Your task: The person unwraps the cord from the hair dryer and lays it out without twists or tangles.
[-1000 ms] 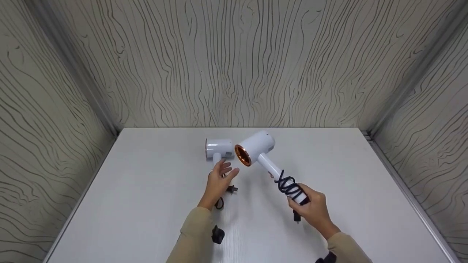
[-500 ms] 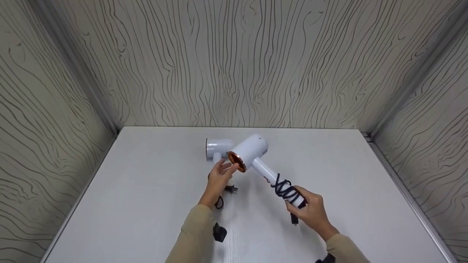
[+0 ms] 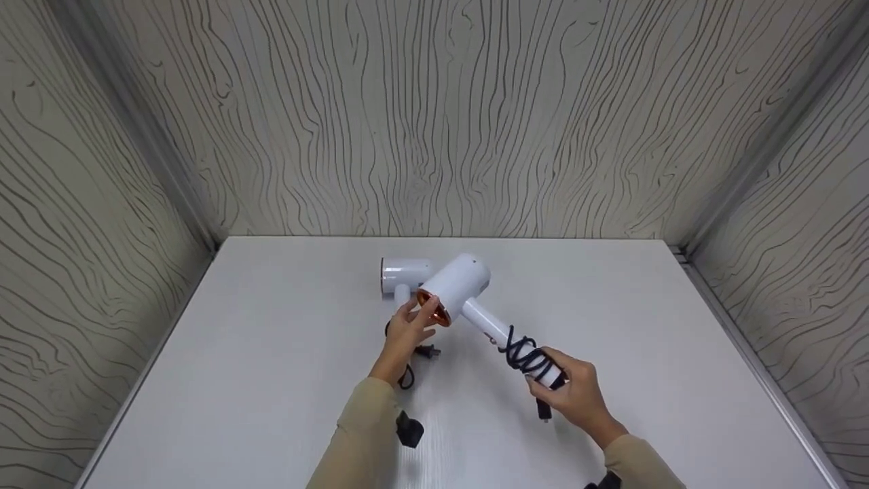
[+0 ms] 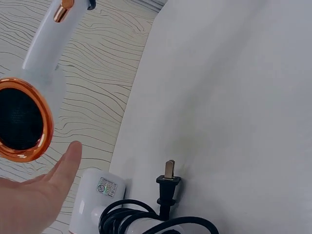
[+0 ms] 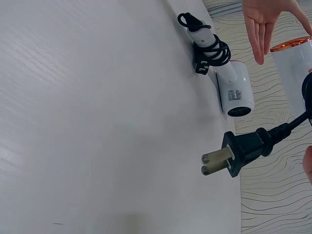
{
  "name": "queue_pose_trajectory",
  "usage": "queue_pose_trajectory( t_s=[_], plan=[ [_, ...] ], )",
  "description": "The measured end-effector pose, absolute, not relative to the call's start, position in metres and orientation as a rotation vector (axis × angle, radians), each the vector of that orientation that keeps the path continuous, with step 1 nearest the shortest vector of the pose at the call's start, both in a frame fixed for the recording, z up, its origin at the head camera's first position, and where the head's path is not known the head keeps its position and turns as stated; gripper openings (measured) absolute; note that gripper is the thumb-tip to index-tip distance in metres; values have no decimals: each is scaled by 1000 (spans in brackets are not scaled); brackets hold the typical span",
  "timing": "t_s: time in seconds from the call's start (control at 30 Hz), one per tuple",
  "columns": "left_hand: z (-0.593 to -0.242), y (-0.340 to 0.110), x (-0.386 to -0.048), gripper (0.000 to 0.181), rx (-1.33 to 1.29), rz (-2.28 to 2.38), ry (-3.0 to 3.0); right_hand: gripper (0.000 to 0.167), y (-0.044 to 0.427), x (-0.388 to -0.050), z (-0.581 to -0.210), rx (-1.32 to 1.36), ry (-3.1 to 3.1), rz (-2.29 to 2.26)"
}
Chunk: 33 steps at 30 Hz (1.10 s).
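My right hand grips the lower handle of a white hair dryer, held above the table with its copper-rimmed nozzle toward the lower left. A black cord is wound round that handle, and its plug hangs free. My left hand is at the nozzle with fingers extended; in the left wrist view the hand lies just below the copper rim. A second white hair dryer lies on the table behind my left hand, its handle partly hidden, its cord bundled.
The white table reaches back to a wood-patterned wall, with similar panels at both sides. The lying dryer's plug rests on the table to the right of my left hand.
The held dryer has moved left and slightly down with my right hand, bringing its nozzle to my left hand. The left thumb has shifted to the rim. The lying dryer has not moved.
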<state>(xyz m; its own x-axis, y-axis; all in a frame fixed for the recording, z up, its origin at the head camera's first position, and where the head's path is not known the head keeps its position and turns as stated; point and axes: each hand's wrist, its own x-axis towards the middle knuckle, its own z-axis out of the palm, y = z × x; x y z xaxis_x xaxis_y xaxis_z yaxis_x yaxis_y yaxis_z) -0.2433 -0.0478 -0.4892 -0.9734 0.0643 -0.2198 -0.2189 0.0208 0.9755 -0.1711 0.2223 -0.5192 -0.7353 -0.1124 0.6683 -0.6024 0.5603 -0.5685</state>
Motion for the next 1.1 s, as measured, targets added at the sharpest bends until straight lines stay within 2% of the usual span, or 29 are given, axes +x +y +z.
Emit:
queue_pose_trajectory(
  t_s=[0.6,1.1],
  plan=[
    [-490,-46,-243,77,-232,2154,2019,43,218,-171,-522,617,-2241,1139],
    [-485,-53,-236,77,-358,2168,1945,51,218,-173,-517,542,-2377,1042]
  ],
)
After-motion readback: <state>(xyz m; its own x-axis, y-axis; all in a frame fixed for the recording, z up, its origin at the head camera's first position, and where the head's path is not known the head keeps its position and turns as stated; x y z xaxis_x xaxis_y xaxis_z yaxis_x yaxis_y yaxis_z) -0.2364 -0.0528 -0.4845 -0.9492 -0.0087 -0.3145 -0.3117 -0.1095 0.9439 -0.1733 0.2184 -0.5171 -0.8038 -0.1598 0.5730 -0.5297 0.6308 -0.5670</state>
